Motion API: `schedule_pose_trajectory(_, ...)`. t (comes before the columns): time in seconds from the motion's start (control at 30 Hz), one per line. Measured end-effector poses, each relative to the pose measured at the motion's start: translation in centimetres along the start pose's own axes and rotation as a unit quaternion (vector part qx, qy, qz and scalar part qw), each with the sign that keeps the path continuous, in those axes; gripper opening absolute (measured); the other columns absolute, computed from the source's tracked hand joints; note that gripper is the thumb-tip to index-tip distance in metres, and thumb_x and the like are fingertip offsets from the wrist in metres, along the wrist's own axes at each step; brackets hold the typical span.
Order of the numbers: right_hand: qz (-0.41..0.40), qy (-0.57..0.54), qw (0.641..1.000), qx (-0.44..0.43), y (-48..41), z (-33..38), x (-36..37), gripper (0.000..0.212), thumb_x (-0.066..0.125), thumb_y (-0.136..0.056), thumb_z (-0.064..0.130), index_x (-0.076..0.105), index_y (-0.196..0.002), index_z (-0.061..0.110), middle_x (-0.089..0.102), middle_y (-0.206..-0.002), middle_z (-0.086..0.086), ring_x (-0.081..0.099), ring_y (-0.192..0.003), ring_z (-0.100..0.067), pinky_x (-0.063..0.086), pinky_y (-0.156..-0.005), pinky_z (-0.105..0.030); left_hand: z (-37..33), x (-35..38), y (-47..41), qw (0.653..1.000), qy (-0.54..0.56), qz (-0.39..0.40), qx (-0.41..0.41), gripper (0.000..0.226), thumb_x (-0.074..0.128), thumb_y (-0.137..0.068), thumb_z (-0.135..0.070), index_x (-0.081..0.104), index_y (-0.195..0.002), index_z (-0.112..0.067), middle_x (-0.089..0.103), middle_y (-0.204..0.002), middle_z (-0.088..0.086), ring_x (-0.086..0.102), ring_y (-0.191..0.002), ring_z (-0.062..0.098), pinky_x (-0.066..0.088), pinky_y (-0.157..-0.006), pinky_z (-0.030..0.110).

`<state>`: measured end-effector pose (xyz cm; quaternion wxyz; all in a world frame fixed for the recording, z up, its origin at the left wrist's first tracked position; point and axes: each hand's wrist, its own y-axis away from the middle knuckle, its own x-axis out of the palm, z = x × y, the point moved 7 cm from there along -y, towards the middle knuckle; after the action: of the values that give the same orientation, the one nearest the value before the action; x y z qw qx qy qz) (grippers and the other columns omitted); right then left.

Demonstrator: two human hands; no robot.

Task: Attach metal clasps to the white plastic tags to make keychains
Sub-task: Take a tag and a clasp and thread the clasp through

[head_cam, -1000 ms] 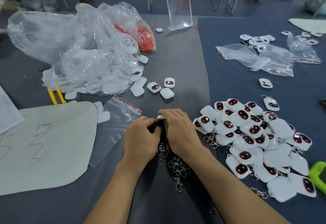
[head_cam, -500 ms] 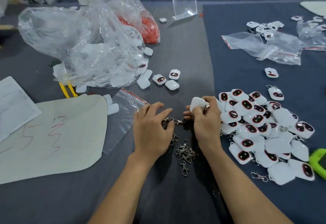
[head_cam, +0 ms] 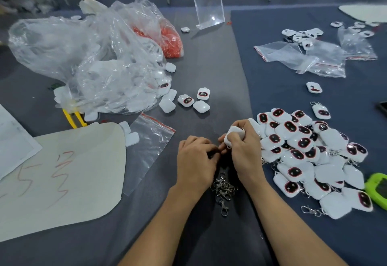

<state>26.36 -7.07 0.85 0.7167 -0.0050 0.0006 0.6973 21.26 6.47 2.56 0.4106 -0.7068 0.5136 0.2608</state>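
My right hand [head_cam: 243,150] grips a white plastic tag [head_cam: 233,134] just above the table's middle. My left hand [head_cam: 195,161] is beside it with fingers curled, fingertips meeting the right hand's at the tag's lower corner; what they pinch is hidden. A small heap of metal clasps [head_cam: 224,188] lies on the grey cloth between my wrists. A large pile of white tags with clasps fitted [head_cam: 310,152] lies right of my right hand. Three loose tags [head_cam: 193,101] lie further back.
A big clear plastic bag of white tags [head_cam: 88,64] and a bag of red parts [head_cam: 169,39] sit at the back left. An empty zip bag [head_cam: 150,146], a cream sheet [head_cam: 62,177], yellow-handled cutters [head_cam: 73,118], a clear stand [head_cam: 208,1], more bags [head_cam: 303,58] and a green device [head_cam: 378,189] surround the work spot.
My left hand left the clasp heap and closed its fingers against the right hand. The right hand still holds the white tag, now turned toward the left fingertips.
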Motion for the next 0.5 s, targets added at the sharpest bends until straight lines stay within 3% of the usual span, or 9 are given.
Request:
schedule_pose_trajectory(0.17, -0.022, -0.027, 0.999, -0.003, 0.0, 0.0, -0.2, 0.019, 0.051, -0.073, 0.012, 0.054, -0.088, 0.022, 0.072, -0.074, -0.013, 0.068, -0.058, -0.027, 0.054, -0.052, -0.03, -0.5, -0.3, 0.4, 1.0, -0.021, -0.014, 0.014, 0.004, 0.073, -0.084, -0.03, 0.076, -0.088, -0.029, 0.068, -0.089, -0.013, 0.057, -0.086, 0.013, 0.03, -0.082, 0.026)
schedule_pose_trajectory(0.3, -0.041, -0.045, 0.998, 0.004, 0.2, 0.0, -0.4, 0.02, 0.065, -0.07, 0.013, 0.05, -0.079, 0.021, 0.067, -0.069, -0.015, 0.069, -0.058, -0.03, 0.055, -0.053, -0.035, -0.4, -0.8, 0.3, 0.999, -0.005, -0.035, -0.004, 0.004, 0.07, -0.089, -0.027, 0.073, -0.087, -0.028, 0.072, -0.085, -0.012, 0.06, -0.08, 0.011, 0.03, -0.081, 0.026)
schedule_pose_trajectory(0.4, -0.029, -0.002, 0.999, -0.015, 0.3, 0.2, -0.2, 0.018, 0.064, -0.073, 0.014, 0.048, -0.076, 0.022, 0.069, -0.071, -0.01, 0.073, -0.062, -0.026, 0.061, -0.059, -0.04, -0.1, -1.7, 0.4, 0.995, 0.031, -0.093, -0.027, 0.004, 0.073, -0.087, -0.023, 0.074, -0.087, -0.026, 0.073, -0.08, -0.01, 0.056, -0.073, 0.003, 0.033, -0.079, 0.025)
schedule_pose_trajectory(0.5, 0.025, 0.089, 0.994, -0.053, 0.2, 0.6, 0.6, 0.011, 0.061, -0.074, 0.016, 0.058, -0.078, 0.026, 0.073, -0.079, 0.001, 0.073, -0.07, -0.013, 0.06, -0.066, -0.032, 0.7, -2.0, 0.9, 0.988, 0.069, -0.118, -0.07, 0.007, 0.072, -0.09, -0.023, 0.074, -0.09, -0.03, 0.071, -0.077, -0.012, 0.046, -0.081, -0.013, 0.035, -0.074, 0.02)
